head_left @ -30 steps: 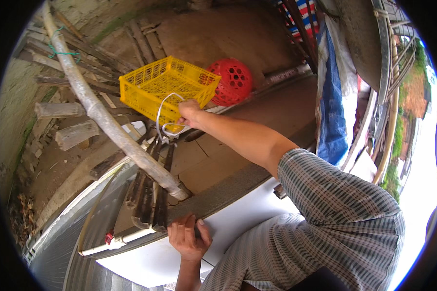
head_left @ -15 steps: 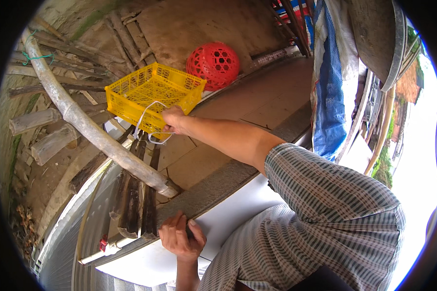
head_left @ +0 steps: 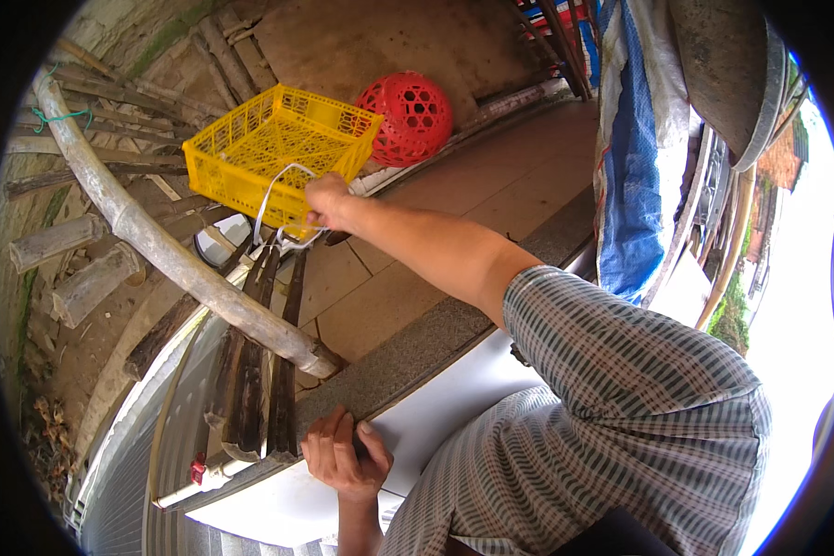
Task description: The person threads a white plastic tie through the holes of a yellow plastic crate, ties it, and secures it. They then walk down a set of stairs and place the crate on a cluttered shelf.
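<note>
A yellow plastic crate (head_left: 236, 185) with openwork sides and base is tilted beyond the ledge, at upper left. My right hand (head_left: 327, 199) is closed at its near side, gripping a white strap (head_left: 266, 202) looped at the crate. Whether its fingers also hold the rim is hidden. The crate's far corner comes close to a red basket (head_left: 405, 119) with round and angular holes. Nearer to me, my left hand (head_left: 347, 454) curls its fingers over the grey stone edge of the ledge (head_left: 417, 347).
A thick bamboo pole (head_left: 171, 239) slants across the left side, above several wooden poles (head_left: 246, 398) and cut timbers. A red-handled tap (head_left: 197, 468) sits on a white pipe at lower left. Blue-and-white woven sheeting (head_left: 632, 176) hangs at right beside a large grey basin (head_left: 723, 74).
My right hand has moved the crate slightly away and to the left. More of a pale-rimmed object beneath it shows now. My left hand stays on the ledge; the view shifts slightly.
</note>
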{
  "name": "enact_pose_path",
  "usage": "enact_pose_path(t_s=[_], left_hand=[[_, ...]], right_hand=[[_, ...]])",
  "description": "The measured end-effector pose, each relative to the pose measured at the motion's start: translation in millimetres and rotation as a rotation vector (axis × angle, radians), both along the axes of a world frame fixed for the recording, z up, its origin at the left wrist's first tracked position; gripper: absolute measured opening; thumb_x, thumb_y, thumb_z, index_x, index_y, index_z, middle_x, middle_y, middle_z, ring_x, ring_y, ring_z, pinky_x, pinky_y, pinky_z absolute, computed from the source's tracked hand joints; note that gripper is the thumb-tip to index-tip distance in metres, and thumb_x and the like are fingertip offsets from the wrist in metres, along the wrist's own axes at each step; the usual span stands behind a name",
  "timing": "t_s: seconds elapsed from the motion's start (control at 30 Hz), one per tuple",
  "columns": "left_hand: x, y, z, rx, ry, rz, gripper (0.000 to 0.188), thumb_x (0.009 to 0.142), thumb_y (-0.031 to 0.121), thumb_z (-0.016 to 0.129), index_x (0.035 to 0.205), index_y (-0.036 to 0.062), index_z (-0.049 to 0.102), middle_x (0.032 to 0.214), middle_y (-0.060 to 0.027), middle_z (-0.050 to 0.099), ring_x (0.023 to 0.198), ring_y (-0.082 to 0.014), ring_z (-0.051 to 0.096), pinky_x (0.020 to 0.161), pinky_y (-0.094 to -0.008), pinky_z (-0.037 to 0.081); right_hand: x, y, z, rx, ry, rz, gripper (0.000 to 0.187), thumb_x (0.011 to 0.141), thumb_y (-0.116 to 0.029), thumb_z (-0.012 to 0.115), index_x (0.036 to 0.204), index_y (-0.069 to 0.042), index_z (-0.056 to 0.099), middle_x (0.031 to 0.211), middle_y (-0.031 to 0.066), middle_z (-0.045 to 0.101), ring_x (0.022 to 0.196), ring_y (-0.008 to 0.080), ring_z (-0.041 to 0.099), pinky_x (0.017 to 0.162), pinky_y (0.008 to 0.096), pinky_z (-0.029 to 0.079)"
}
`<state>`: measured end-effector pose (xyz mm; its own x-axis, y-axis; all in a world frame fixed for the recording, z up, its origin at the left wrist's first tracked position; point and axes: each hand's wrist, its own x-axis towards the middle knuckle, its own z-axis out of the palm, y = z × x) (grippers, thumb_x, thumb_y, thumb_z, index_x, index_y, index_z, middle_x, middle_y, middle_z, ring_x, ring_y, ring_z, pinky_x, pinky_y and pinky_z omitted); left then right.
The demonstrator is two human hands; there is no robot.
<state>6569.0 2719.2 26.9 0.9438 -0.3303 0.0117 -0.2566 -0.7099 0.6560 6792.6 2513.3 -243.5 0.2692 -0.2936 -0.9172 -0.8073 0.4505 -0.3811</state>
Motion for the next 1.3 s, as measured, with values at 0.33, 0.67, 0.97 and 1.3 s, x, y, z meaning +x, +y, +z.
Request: enact_pose_path(t_s=[0.33,0.67,0.97,1.3], left_hand=[[1.9,-1.7,2.9,0.026,0.007,-0.004,0.016,0.092,0.011,0.065,0.099,-0.0022,0.066,0.100,-0.0164,0.073,0.087,-0.0338,0.067,0.079,-0.0432,0.050],[1.2,-3.8,0.7,0.035,0.008,-0.005,0.016,0.093,0.012,0.063,0.099,-0.0028,0.066,0.099,-0.0165,0.073,0.086,-0.0334,0.067,0.079,-0.0433,0.049],[0.6,-1.9,0.2,0.034,0.007,-0.018,0.015,0.092,0.010,0.063,0.099,-0.0030,0.067,0.099,-0.0161,0.073,0.086,-0.0326,0.067,0.080,-0.0424,0.049],[0.5,-1.6,-2.6,0.027,-0.019,-0.016,0.013,0.091,0.009,0.064,0.098,-0.0022,0.066,0.099,-0.0158,0.073,0.085,-0.0318,0.067,0.076,-0.0408,0.047]], right_hand=[[40.5,-215.8,-25.3,-0.108,-0.150,-0.132,0.032,0.103,-0.016,0.051,0.134,-0.010,0.054,0.112,0.0193,0.068,0.075,0.0324,0.070,0.048,0.0439,0.061],[-4.7,-386.9,49.9,-1.007,0.196,-0.129,0.045,0.092,-0.032,0.065,0.123,0.001,0.069,0.123,0.0217,0.072,0.109,0.0333,0.073,0.081,0.0451,0.062],[-12.4,-280.3,30.5,-1.053,0.295,0.474,0.043,0.092,-0.039,0.065,0.109,0.000,0.076,0.120,0.0249,0.072,0.114,0.0361,0.071,0.097,0.0438,0.058],[-27.8,-154.4,20.1,-0.904,0.155,1.040,0.053,0.089,-0.045,0.068,0.112,0.002,0.073,0.117,0.0270,0.072,0.114,0.0389,0.070,0.098,0.0453,0.057]])
